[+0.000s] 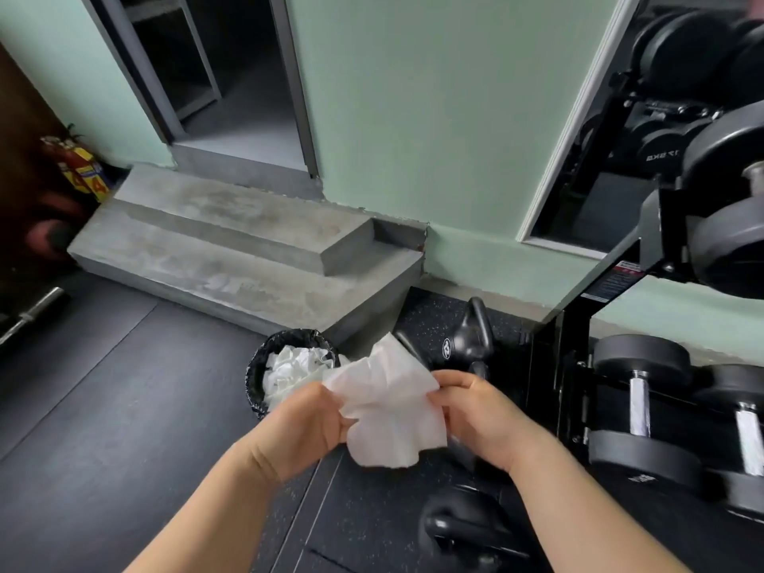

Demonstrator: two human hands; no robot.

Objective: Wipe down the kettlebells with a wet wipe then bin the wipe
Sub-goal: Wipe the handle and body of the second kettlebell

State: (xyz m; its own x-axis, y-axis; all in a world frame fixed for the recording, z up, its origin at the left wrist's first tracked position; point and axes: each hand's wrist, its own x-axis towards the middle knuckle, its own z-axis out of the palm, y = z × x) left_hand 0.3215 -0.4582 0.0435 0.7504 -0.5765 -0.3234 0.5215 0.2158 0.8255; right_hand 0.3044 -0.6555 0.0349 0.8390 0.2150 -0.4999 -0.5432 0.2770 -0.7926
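1. L hand (308,423) & R hand (481,419) both hold the wet wipe (388,411) in mid-air, each grip pinched on one side of it; wipe is crumpled, spread between them.
2. Bin (258,378), black liner, sits on the floor just behind-left of the wipe; white crumpled wipes already in it.
3. Kettlebell (459,345) stands on the floor behind the wipe, partly hidden by it. 2nd kettlebell (459,527) low in view, between the forearms.
4. Dumbbell rack (574,366) w/ dumbbells (638,394) close on the R.
5. Concrete steps (248,258) right behind the bin; barbell (29,314) far L.
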